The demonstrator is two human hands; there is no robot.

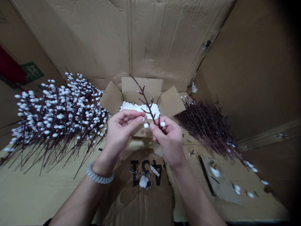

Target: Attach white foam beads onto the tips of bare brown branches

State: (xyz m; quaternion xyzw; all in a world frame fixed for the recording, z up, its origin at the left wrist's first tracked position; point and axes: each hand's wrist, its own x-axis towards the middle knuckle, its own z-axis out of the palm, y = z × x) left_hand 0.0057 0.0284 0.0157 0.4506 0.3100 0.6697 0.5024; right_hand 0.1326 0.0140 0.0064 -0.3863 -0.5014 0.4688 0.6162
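Note:
Between thumb and fingers, my right hand (168,135) grips the lower part of a dark brown artificial twig (147,102), which leans up and to the left. Two white berries (146,125) sit low on it, one on each side of the stem; the upper side tips have pale ends. My left hand (127,124) pinches a small white berry (143,119) close to the twig's left side. Behind both hands stands an open cardboard box (142,88) holding many loose white foam berries (152,110).
Finished-looking twigs with white berries (63,106) are heaped at left. Bare brown twigs (207,125) lie in a pile at right. A cardboard sheet (138,207) with printed characters and a white lump (143,181) lies in front. Stray berries (237,189) and a cardboard scrap (223,185) are at right.

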